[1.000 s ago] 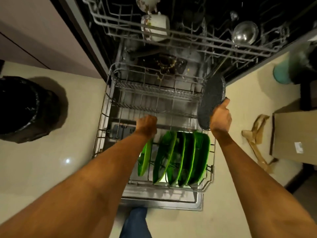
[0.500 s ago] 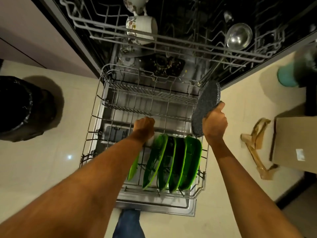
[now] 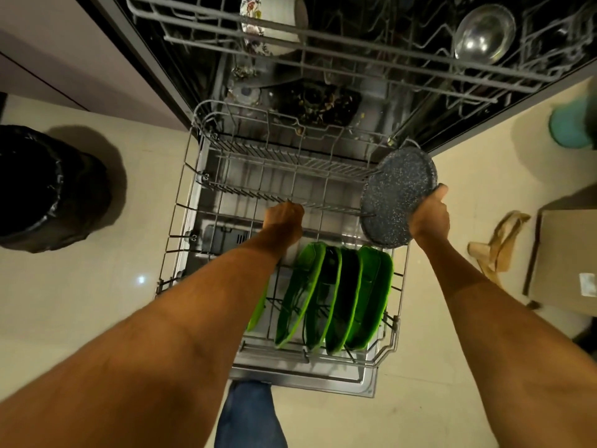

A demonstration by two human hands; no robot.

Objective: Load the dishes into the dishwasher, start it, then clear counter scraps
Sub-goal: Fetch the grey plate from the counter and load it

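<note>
The right hand (image 3: 431,215) grips the round speckled grey plate (image 3: 397,195) by its rim at centre right, now tilted lower over the grey wire lower rack (image 3: 181,234), so slotting seems near. The left hand (image 3: 284,216), fingers curled, reaches among the tines behind the green plates (image 3: 336,292); whether it holds anything I cannot tell.

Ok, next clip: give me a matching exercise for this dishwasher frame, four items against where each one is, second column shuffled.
Items:
1. speckled grey plate
2. green plates
3. floral mug
4. glass bowl

Places:
A. upper rack, right side
B. standing on edge in the near part of the lower rack
C. held by the right hand at the lower rack's right edge
D. upper rack, left of centre

Pairs: 1-C, 2-B, 3-D, 4-A
</note>
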